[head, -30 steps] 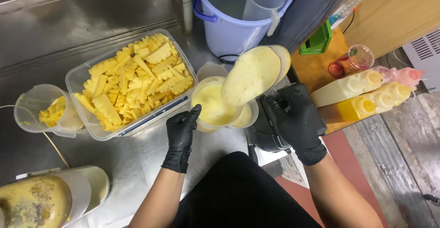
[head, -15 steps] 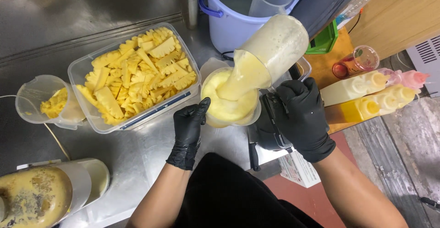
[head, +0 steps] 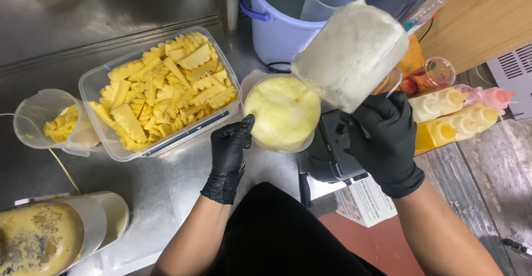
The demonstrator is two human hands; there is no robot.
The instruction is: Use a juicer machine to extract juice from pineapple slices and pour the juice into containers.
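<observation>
My right hand [head: 382,137], in a black glove, grips a clear blender jug [head: 350,54] tipped mouth-down over a round tub [head: 282,112]. The jug's walls are coated with pale yellow foam. The tub is filled near its rim with thick yellow pineapple puree. My left hand [head: 230,154], also black-gloved, rests its fingers against the tub's left side. Left of the tub stands a clear rectangular box [head: 160,90] packed with cut pineapple pieces.
A blue bucket [head: 280,18] holding a clear jug stands behind the tub. A small clear jug [head: 50,123] with pineapple bits sits at far left, a lidded yellow tub [head: 41,237] at bottom left. Squeeze bottles [head: 457,112] lie at right, a black blender base [head: 332,154] beneath my right hand.
The jug has tilted further and risen, and its puree has run out into the tub, which is now fuller. My left hand stays at the tub's side.
</observation>
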